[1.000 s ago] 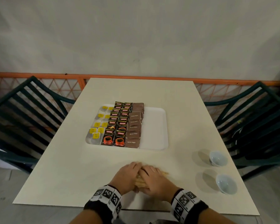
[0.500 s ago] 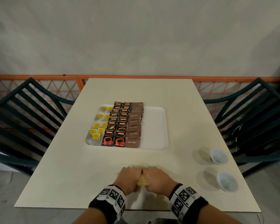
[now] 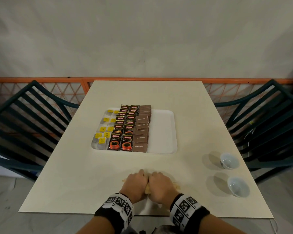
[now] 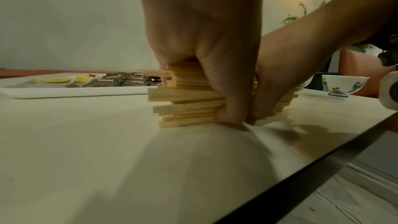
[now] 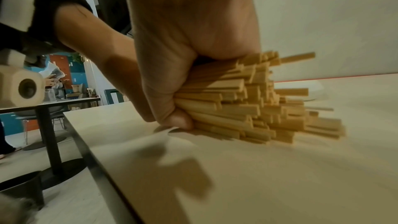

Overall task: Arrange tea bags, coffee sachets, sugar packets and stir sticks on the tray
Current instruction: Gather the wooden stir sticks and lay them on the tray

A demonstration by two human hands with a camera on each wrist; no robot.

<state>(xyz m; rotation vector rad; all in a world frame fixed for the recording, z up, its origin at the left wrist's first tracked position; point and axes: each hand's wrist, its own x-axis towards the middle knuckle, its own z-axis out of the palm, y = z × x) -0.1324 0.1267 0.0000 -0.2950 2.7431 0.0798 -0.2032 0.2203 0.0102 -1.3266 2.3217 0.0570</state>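
A thick bundle of wooden stir sticks (image 4: 185,101) (image 5: 247,106) lies on the table near its front edge. My left hand (image 3: 135,183) (image 4: 202,40) and my right hand (image 3: 161,184) (image 5: 189,43) grip it side by side, knuckles up; only stick ends (image 3: 176,185) show in the head view. Farther back sits the white tray (image 3: 162,130) (image 4: 64,92). It holds tea bags (image 3: 102,134) with yellow tags on the left, black coffee sachets (image 3: 124,130) in the middle and brown sugar packets (image 3: 141,130) beside them. The tray's right third is bare.
Two small white cups (image 3: 229,160) (image 3: 238,186) stand at the table's right edge. Dark green slatted chairs (image 3: 24,119) (image 3: 269,119) flank the table (image 3: 74,174). An orange railing (image 3: 142,80) and a grey wall are behind.
My hands have closed tighter around the stir sticks, gathering the spread sticks into one compact bundle, and shifted slightly toward me. The tray and cups have not moved.
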